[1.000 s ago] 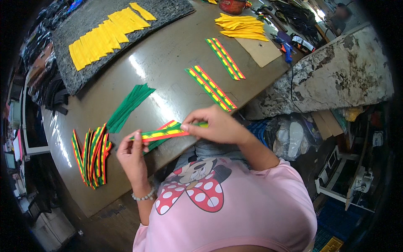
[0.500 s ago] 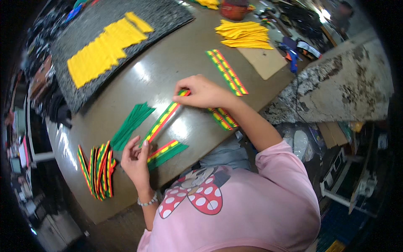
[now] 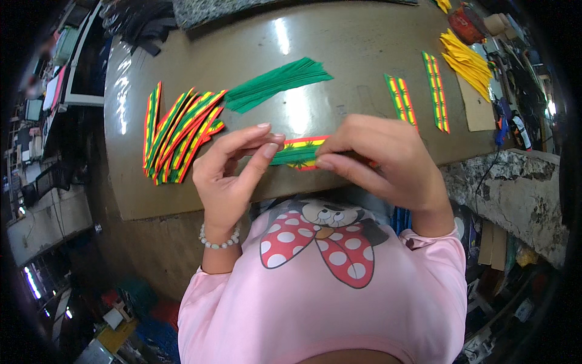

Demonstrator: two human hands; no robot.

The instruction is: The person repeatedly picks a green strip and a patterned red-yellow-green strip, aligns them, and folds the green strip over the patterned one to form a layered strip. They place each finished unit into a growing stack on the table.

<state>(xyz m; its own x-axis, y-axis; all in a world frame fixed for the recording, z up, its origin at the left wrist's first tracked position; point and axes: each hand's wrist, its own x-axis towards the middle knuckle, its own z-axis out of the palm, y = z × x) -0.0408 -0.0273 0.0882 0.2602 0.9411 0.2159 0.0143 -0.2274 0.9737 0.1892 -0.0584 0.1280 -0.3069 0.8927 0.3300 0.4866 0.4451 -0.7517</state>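
Between my hands, close to the table's near edge, a striped fabric strip (image 3: 301, 150) in red, yellow and green with dark leaf shapes runs crosswise. My left hand (image 3: 227, 165) pinches its left end between thumb and fingertips. The fingers of my right hand (image 3: 385, 159) are closed on the right end, which they partly cover. Below the green band a second yellow and red edge shows; whether it belongs to the same strip or another, I cannot tell. A fanned pile of striped strips (image 3: 182, 136) lies left of my left hand. Plain green strips (image 3: 276, 84) lie beyond the hands.
Two flat pieces of striped strip, a shorter one (image 3: 401, 100) and a longer one (image 3: 435, 91), lie at the right. Yellow strips (image 3: 465, 64) rest on a beige board (image 3: 479, 112) farther right. A dark speckled slab (image 3: 230, 11) borders the far side, and a rough concrete ledge (image 3: 515, 182) adjoins the right.
My view has turned and shifted. My right hand has come down and closer to my left, and the strip, stretched diagonally before, now lies crosswise between them. My left fingers have closed on its end.
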